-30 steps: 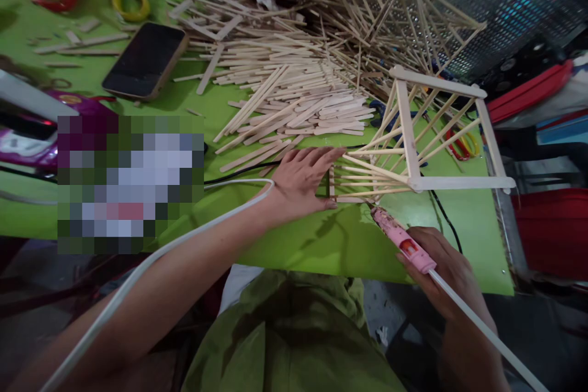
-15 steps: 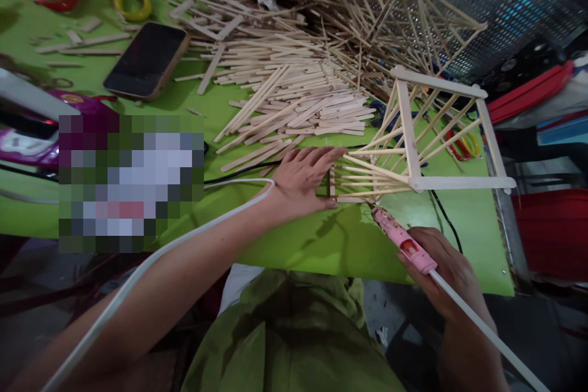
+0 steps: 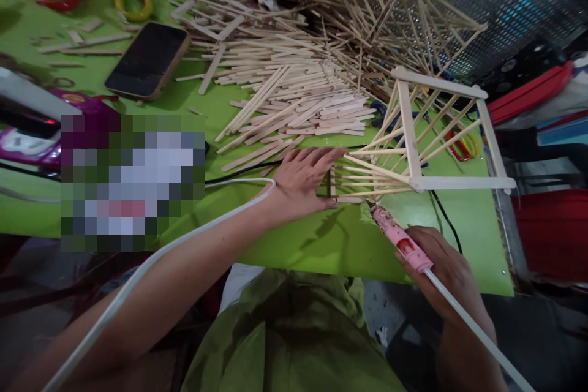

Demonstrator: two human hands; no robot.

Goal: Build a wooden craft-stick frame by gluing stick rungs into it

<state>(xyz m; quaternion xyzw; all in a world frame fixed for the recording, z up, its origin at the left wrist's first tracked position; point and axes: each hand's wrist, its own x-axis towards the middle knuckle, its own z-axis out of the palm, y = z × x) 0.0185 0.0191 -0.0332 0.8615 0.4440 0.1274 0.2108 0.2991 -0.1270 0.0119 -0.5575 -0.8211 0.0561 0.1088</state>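
My left hand holds the narrow end of a wooden stick frame, thumb on the near side and fingers along the far side. The frame lies on its side; thin round sticks run from its small square end to a larger square of flat craft sticks at the right. Wrapped in my right hand is a pink hot glue gun, with a long white glue stick coming out of its back. The gun's dark tip is at the frame's lower near edge; whether it touches, I cannot tell.
Loose sticks are heaped behind my left hand. A phone, yellow-handled scissors and a blurred-out patch lie left. Another stick structure stands at the back. A white cable crosses my left forearm.
The glue gun and my right hand have shifted very slightly left. My left hand and the stick frame have stayed in place.
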